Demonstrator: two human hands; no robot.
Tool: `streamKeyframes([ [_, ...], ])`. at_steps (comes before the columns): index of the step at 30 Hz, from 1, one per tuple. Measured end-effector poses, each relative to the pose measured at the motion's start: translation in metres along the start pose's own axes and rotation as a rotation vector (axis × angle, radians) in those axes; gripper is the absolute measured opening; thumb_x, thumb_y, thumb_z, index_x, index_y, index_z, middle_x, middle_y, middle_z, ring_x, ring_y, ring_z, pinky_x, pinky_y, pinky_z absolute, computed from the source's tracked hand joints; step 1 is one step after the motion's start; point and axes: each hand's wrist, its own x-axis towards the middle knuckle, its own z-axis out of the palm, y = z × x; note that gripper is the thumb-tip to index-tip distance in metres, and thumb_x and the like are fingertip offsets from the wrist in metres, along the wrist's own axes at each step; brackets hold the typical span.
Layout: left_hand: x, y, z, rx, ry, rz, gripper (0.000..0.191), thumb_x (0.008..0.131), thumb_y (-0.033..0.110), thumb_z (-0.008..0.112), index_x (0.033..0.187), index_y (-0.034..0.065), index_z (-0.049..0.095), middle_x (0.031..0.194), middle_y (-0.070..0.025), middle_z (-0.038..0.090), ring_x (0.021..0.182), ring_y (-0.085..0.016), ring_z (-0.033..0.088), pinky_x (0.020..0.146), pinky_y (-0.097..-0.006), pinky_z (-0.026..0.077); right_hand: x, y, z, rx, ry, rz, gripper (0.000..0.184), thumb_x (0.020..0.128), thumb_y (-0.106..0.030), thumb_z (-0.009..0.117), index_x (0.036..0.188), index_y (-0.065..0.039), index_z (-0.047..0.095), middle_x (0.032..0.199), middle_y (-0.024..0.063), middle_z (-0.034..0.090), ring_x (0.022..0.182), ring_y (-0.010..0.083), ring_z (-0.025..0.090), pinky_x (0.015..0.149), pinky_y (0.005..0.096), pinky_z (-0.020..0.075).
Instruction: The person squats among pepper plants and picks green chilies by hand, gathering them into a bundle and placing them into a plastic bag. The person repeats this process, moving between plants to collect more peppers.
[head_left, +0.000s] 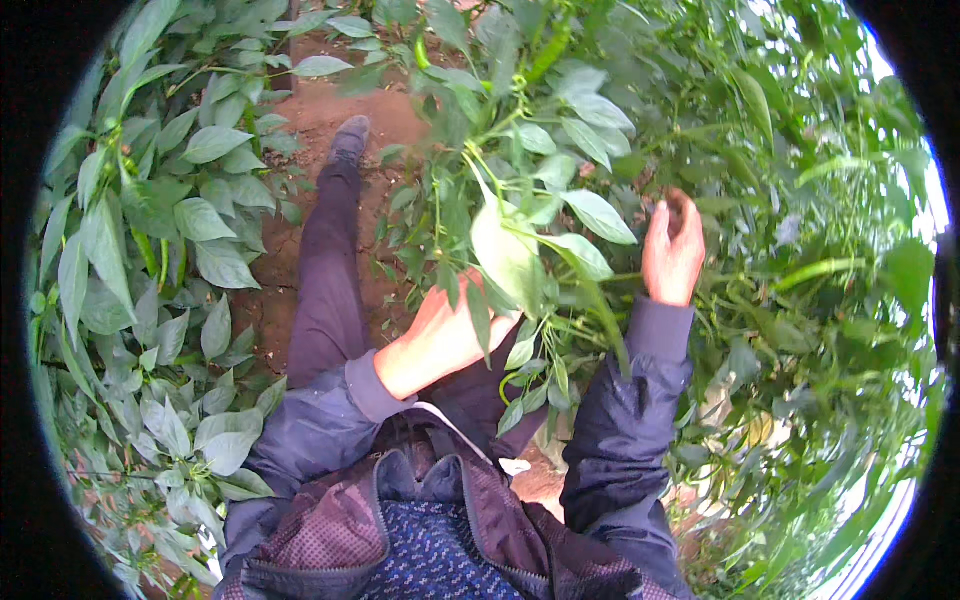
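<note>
My left hand (450, 330) is at the middle of the view among pepper leaves, its fingers curled and partly hidden behind a leaf; whether they grip anything cannot be told. Just above and right of it hangs a large pale pepper leaf (504, 255) on a leafy branch. My right hand (673, 251) is farther right, against the foliage, with thumb and fingers bent towards each other; what lies between the fingertips is unclear. A long green pepper (600, 311) hangs between my hands, blurred. Another green pepper (819, 271) is to the right of my right hand.
Dense pepper plants (217, 142) stand on the left, with several green peppers (144, 251) hanging among their leaves. More foliage fills the right side. Between the rows runs bare brown soil (390, 124), where my shoe (349, 139) rests. A green pepper (551, 52) hangs near the top.
</note>
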Motion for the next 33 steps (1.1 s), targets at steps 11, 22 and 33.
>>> streamKeyframes([
  [11,0.023,0.017,0.075,-0.033,-0.325,-0.141,0.069,0.097,0.038,0.055,0.146,-0.0061,0.034,0.150,-0.0277,0.036,0.140,-0.040,0.036,0.117,-0.0448,0.030,0.019,0.010,0.008,0.562,-0.034,0.231,0.031,0.097,-0.013,0.057,0.120,0.007,0.059,0.110,0.0156,0.069,0.097,0.0198,0.068,0.088,0.0300,0.0523],
  [22,-0.020,0.022,0.174,-0.673,-0.376,-0.225,0.069,0.080,0.031,0.066,0.141,0.0044,0.047,0.145,-0.0222,0.042,0.132,-0.040,0.040,0.111,-0.0456,0.031,0.055,-0.060,0.067,0.789,0.197,0.244,0.028,0.092,-0.010,0.060,0.117,0.002,0.058,0.102,0.0123,0.067,0.089,0.0191,0.065,0.081,0.0312,0.0513],
  [33,0.042,0.039,0.103,-0.056,-0.608,-0.015,0.040,0.090,0.033,0.058,0.114,0.0012,0.063,0.131,-0.0227,0.051,0.110,-0.038,0.057,0.091,-0.0493,0.049,0.192,0.008,0.102,-0.261,-0.351,-0.280,0.029,0.086,-0.026,0.057,0.101,-0.005,0.071,0.103,0.0228,0.069,0.099,0.0420,0.065,0.089,0.0498,0.0509],
])
